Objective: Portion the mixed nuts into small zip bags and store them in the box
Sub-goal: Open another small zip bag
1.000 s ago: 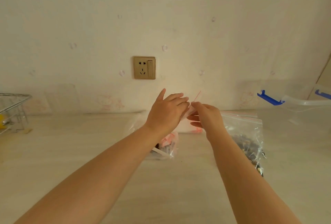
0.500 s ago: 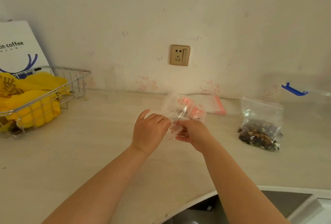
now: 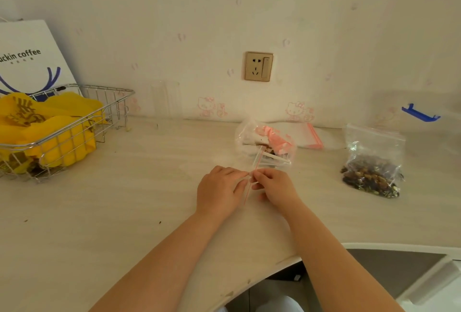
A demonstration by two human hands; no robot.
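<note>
A small clear zip bag (image 3: 250, 183) with a red seal line hangs between my two hands above the counter. My left hand (image 3: 219, 190) pinches one side of its mouth and my right hand (image 3: 274, 188) pinches the other. Behind them lies a crumpled clear bag (image 3: 264, 143) with pink-edged zip bags and some nuts inside. A flat pile of zip bags (image 3: 303, 136) with a red strip lies at the wall. To the right a large zip bag of mixed nuts (image 3: 373, 163) sits on the counter. The clear box (image 3: 444, 124) with a blue latch stands far right.
A wire basket (image 3: 74, 128) full of yellow bags sits at the left, with a white coffee paper bag (image 3: 30, 57) behind it. A clear cup (image 3: 166, 99) stands at the wall. The counter's curved front edge (image 3: 287, 260) runs below my arms.
My hands drew back from the pile at the wall toward me, carrying one small zip bag. The view tilted down and left, bringing the basket and counter edge into sight.
</note>
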